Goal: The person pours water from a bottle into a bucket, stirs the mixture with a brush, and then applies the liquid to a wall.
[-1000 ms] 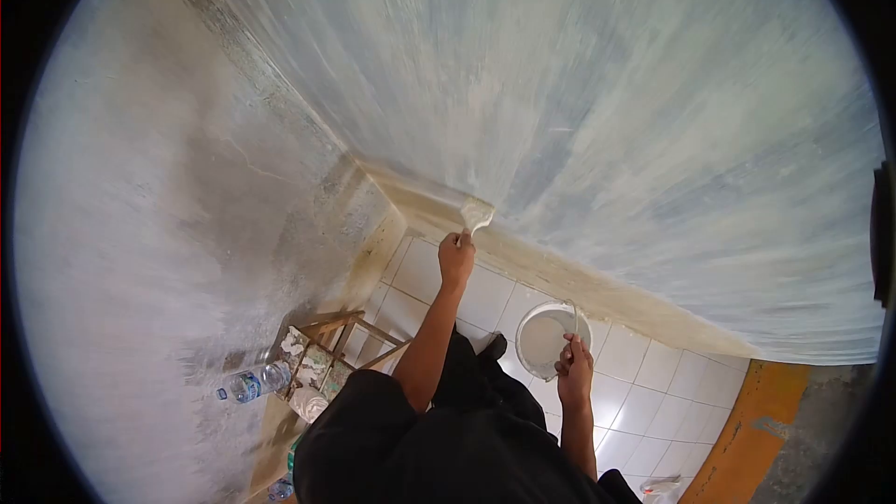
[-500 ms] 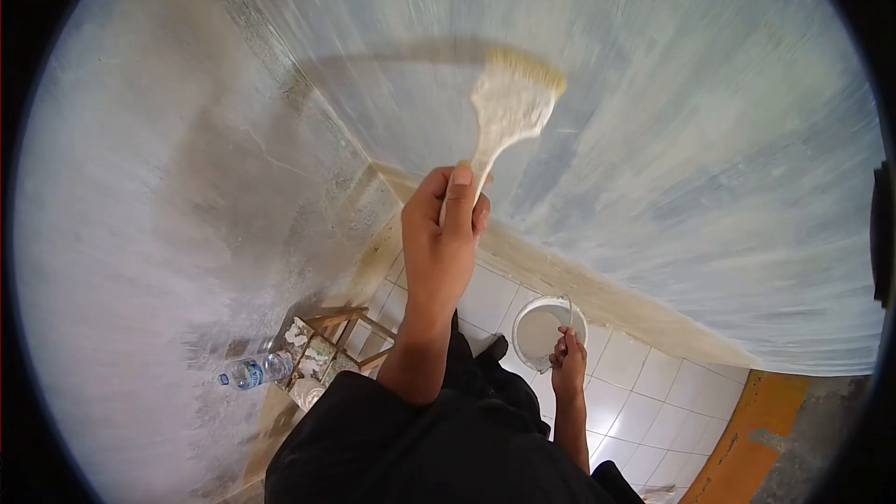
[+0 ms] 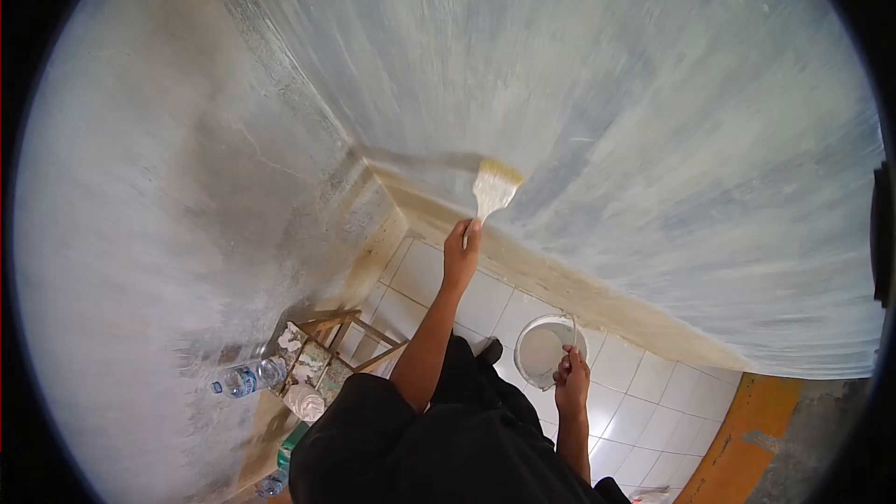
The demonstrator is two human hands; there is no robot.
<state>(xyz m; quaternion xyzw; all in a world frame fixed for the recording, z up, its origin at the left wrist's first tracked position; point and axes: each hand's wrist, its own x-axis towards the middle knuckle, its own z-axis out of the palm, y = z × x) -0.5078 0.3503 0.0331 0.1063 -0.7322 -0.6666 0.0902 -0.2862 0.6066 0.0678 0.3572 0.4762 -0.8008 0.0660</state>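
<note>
My left hand (image 3: 462,245) is closed around the handle of a wide paintbrush (image 3: 496,189), its pale bristles at the lower part of the streaky blue-grey wall (image 3: 635,159). White paint coats the brush head. My right hand (image 3: 572,376) grips the thin wire handle of a white bucket (image 3: 521,369), which holds whitish, paint-like liquid. The bucket hangs below that hand, over the tiled floor in this view.
At lower left stands a paint-spattered wooden stool (image 3: 322,355) with a clear plastic bottle (image 3: 245,379) and a white cup-like thing (image 3: 304,402) by it. A patchy grey wall (image 3: 187,177) meets the painted one at a corner. White tiles (image 3: 485,303) cover the floor; an orange strip (image 3: 733,439) lies lower right.
My left hand has brought the paintbrush down the wall, from its middle to near its base. My right hand and the bucket have shifted slightly lower in view.
</note>
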